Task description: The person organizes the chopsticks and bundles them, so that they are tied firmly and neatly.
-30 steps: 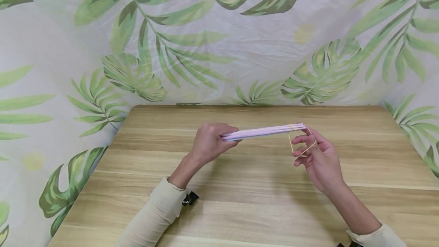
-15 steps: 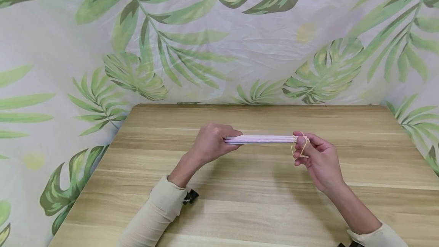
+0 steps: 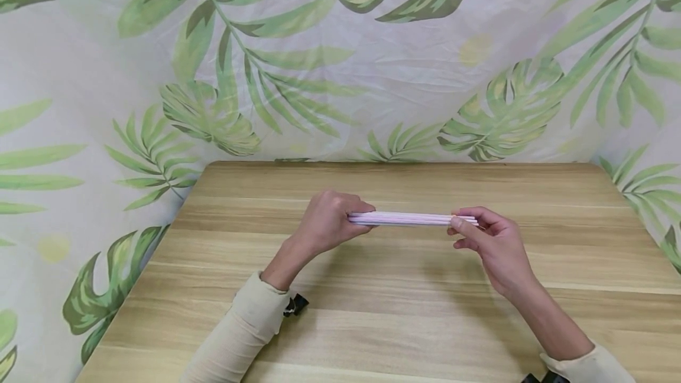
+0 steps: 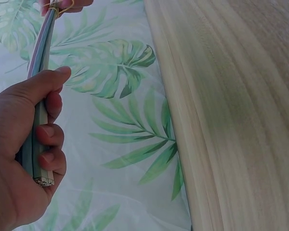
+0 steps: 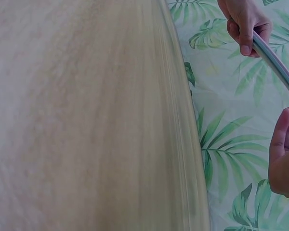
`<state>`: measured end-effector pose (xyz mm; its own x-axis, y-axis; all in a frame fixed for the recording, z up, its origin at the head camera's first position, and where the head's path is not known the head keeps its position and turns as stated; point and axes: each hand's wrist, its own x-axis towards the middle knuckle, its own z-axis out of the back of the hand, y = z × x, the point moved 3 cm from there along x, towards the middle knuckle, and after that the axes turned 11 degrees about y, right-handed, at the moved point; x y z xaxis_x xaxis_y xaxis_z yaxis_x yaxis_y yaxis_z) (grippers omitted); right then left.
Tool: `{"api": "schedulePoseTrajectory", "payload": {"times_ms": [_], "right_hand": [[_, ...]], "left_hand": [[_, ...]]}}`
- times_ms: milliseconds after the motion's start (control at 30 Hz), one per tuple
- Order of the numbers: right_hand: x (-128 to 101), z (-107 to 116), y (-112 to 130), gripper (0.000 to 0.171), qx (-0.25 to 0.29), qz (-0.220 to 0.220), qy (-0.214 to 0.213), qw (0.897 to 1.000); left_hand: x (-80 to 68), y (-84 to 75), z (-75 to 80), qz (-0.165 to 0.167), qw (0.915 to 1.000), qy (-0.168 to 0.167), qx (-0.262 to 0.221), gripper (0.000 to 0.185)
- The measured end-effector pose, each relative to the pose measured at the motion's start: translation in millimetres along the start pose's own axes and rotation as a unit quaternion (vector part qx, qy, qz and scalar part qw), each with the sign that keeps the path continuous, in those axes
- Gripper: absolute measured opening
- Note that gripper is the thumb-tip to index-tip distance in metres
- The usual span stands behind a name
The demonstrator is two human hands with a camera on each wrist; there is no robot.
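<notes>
In the head view, my left hand [image 3: 332, 217] grips one end of a bundle of thin pastel sticks [image 3: 409, 218], held nearly level above the table. In the left wrist view the fingers curl round the bundle [image 4: 41, 115], whose near end pokes out below them. A yellow rubber band [image 4: 53, 8] goes round the far end. My right hand [image 3: 497, 247] pinches this band at the bundle's right end, thumb in front; stick tips show past the thumb. In the right wrist view, my right hand [image 5: 286, 159] is partly cut off and the bundle's banded end is out of frame.
A wood-grain table [image 3: 372, 324] lies under both hands. Behind it and at its sides hangs a pale cloth [image 3: 399, 87] printed with green leaves. A black wrist device [image 3: 295, 305] sits at the left cuff.
The bundle's right end has come down to nearly level. The rubber band's loop, stretched over my right fingers before, no longer hangs open, and my right thumb has moved left onto the sticks.
</notes>
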<state>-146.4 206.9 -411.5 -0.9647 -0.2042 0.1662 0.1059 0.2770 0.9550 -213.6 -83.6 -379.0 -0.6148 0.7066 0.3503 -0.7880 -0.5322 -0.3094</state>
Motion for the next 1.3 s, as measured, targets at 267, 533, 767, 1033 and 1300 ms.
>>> {"api": "schedulePoseTrajectory", "payload": {"times_ms": [267, 533, 767, 1033, 1300], "right_hand": [[1, 4, 1, 0.028, -0.012, 0.006, 0.034, 0.999], [1, 12, 8, 0.023, -0.075, 0.006, 0.037, 0.996], [-1, 15, 18, 0.023, -0.184, 0.011, 0.066, 0.981], [0, 16, 17, 0.023, -0.252, -0.015, 0.072, 0.965], [1, 16, 16, 0.024, -0.175, -0.008, 0.099, 0.980]], "left_hand": [[-0.5, 1.8, 0.5, 0.027, 0.9995, 0.015, 0.006, 0.010], [-1.4, 2.5, 2.4, 0.036, 0.9991, 0.022, 0.009, 0.010], [-0.8, 1.2, 2.5, 0.036, 0.9987, 0.033, 0.015, 0.010], [-0.1, -0.3, 2.6, 0.036, 0.9987, 0.033, 0.012, 0.010], [0.8, -0.9, 0.1, 0.040, 0.9981, 0.046, 0.012, 0.010]]}}
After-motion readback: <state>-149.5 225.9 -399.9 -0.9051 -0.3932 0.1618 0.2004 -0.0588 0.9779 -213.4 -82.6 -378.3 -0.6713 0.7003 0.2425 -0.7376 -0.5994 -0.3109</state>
